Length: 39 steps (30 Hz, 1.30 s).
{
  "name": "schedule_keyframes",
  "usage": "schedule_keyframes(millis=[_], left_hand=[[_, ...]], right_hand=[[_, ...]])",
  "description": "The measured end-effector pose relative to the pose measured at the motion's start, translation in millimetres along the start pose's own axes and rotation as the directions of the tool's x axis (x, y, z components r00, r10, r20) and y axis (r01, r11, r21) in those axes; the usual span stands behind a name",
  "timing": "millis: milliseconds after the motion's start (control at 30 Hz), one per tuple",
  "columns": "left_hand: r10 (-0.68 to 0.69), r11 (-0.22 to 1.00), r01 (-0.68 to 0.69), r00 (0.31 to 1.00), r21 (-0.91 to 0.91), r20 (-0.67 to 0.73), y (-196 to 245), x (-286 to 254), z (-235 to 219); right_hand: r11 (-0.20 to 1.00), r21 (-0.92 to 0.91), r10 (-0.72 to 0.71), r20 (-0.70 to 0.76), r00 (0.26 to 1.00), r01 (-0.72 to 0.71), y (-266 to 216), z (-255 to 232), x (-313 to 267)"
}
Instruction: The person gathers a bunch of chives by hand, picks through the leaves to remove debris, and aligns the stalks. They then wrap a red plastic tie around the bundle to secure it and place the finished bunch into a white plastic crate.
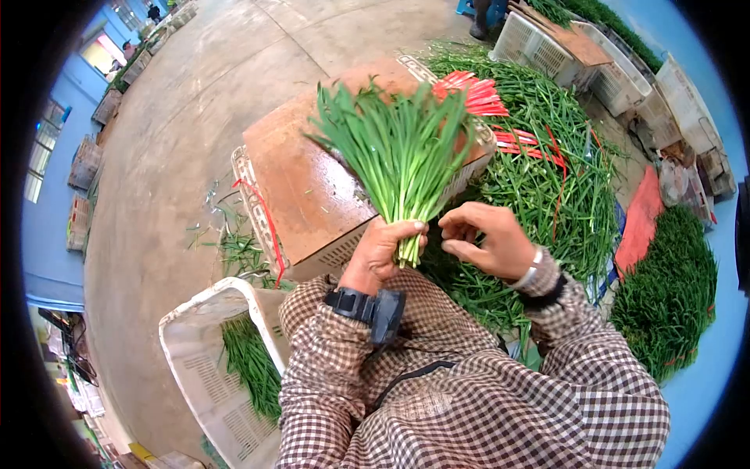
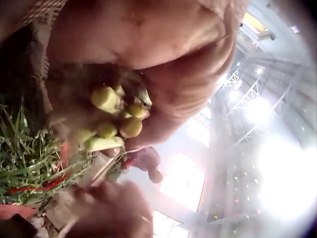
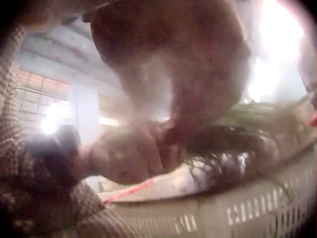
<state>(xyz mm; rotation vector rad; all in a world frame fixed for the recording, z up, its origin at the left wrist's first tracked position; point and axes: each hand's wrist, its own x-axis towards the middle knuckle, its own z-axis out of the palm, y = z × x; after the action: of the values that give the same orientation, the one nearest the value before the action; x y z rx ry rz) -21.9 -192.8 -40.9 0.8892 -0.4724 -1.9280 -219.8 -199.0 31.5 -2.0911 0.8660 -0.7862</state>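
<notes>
A fanned bunch of green stalks [image 1: 398, 156] stands upright in the head view, its pale lower ends gripped by the left hand [image 1: 380, 254]. Cut stalk ends [image 2: 106, 130] show beneath the left palm [image 2: 143, 34] in the left wrist view. Just right of the bunch is the right hand [image 1: 492, 241], apart from it, with fingers curled and nothing visible in them. The right wrist view is blurred; the right hand [image 3: 173, 54] fills its top, and the left hand [image 3: 126, 153] is lower.
A brown board [image 1: 297, 195] lies on a crate in front. Red ties [image 1: 473, 94] rest at its far right corner. Loose greens [image 1: 547, 180] are heaped to the right. A white crate [image 1: 191, 352] holding greens stands at lower left, and a red cloth [image 1: 642, 223] lies far right.
</notes>
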Motion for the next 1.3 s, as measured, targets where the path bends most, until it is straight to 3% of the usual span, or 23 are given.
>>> schedule_keyframes(millis=[67,133,200,233,267,300,333,400,433,467,533,600,667,733,867,933,1033,1133,1200,1233,1267,1300], left_hand=[[-0.064,0.993,0.053,0.992,0.101,0.108,8.3,-19.0,21.9],[-0.113,0.957,0.052,0.973,0.286,0.203,2.7,-36.4,33.4],[0.017,0.974,-0.073,0.967,0.213,0.253,-13.8,-63.8,31.7],[0.027,0.995,-0.044,0.984,0.094,0.174,-3.2,-99.8,58.4],[0.022,0.995,-0.037,0.985,0.091,0.169,-1.2,-96.7,47.6],[-0.267,0.895,0.170,0.945,0.412,0.190,5.7,-89.1,28.5],[-0.529,0.652,0.318,0.841,0.688,0.113,11.4,-89.4,15.8],[-0.500,0.491,0.424,0.853,0.761,-0.152,15.8,-111.5,8.1],[-0.357,0.567,0.276,0.931,0.776,-0.070,4.8,-122.3,-7.2],[-0.363,0.566,0.291,0.928,0.771,-0.084,1.9,-129.3,-23.6],[-0.525,0.425,0.485,0.820,0.764,-0.229,12.3,-140.4,-28.7],[-0.480,0.468,0.404,0.863,0.786,-0.157,15.1,-148.0,-30.8],[-0.476,0.534,0.418,0.867,0.735,-0.147,23.4,-160.5,-40.1],[-0.512,0.455,0.416,0.846,0.788,-0.151,33.3,-166.4,-44.2],[-0.456,0.378,0.319,0.881,0.869,-0.125,35.7,-159.9,-61.9],[-0.462,0.296,0.353,0.866,0.888,-0.190,47.2,-159.6,-43.3],[-0.474,0.305,0.350,0.863,0.886,-0.178,57.2,-153.0,-40.6],[-0.430,0.214,0.164,0.901,0.963,-0.058,78.6,-152.1,-34.0],[-0.368,0.532,0.197,0.930,0.823,0.015,89.4,-150.0,-47.5],[-0.335,0.583,0.211,0.942,0.785,-0.005,98.8,-151.8,-50.6],[-0.303,0.738,0.221,0.953,0.638,0.021,101.6,-136.6,-82.6],[-0.258,0.836,0.178,0.962,0.519,0.086,111.3,-140.3,-82.5]], right_hand=[[0.980,0.028,-0.200,0.077,0.977,0.198,-38.4,-27.2,6.7],[0.904,-0.052,-0.408,0.191,0.893,0.424,-66.9,-34.5,19.4],[0.842,-0.028,-0.489,0.380,0.785,0.538,-75.8,-16.4,22.3],[0.837,-0.019,-0.488,0.428,0.761,0.547,-69.9,3.8,22.1],[0.831,-0.012,-0.485,0.474,0.735,0.556,-58.6,25.1,19.9],[0.863,0.003,-0.442,0.486,0.754,0.505,-37.8,47.0,14.4],[0.891,0.018,-0.401,0.497,0.770,0.453,-17.2,68.6,6.6],[0.916,0.000,-0.337,0.539,0.772,0.400,-6.2,91.4,-6.3],[0.927,-0.038,-0.287,0.566,0.773,0.372,-8.3,98.2,-13.4],[0.938,-0.074,-0.232,0.590,0.773,0.338,-9.7,105.9,-20.6],[0.925,-0.061,-0.287,0.535,0.794,0.376,-10.6,119.1,-25.4],[0.897,-0.125,-0.306,0.515,0.801,0.423,-12.5,122.3,-25.6],[0.917,-0.131,-0.255,0.535,0.806,0.377,-10.3,123.7,-21.1],[0.878,-0.204,-0.268,0.539,0.799,0.433,-9.8,129.6,-22.4],[0.895,-0.198,-0.267,0.480,0.835,0.400,-3.2,143.7,-18.0],[0.908,-0.234,-0.203,0.479,0.854,0.347,-5.0,145.6,-18.8],[0.901,-0.253,-0.231,0.407,0.883,0.353,1.3,147.3,-15.4],[0.922,-0.228,-0.231,0.325,0.917,0.314,-4.0,140.4,-9.9],[0.952,-0.198,-0.159,0.329,0.931,0.233,-5.2,131.1,-4.3],[0.952,-0.212,-0.155,0.285,0.946,0.220,-2.8,127.7,-2.2],[0.948,-0.227,-0.158,0.276,0.948,0.224,2.0,122.2,2.0],[0.954,-0.246,-0.103,0.270,0.957,0.172,3.8,114.6,5.0]])
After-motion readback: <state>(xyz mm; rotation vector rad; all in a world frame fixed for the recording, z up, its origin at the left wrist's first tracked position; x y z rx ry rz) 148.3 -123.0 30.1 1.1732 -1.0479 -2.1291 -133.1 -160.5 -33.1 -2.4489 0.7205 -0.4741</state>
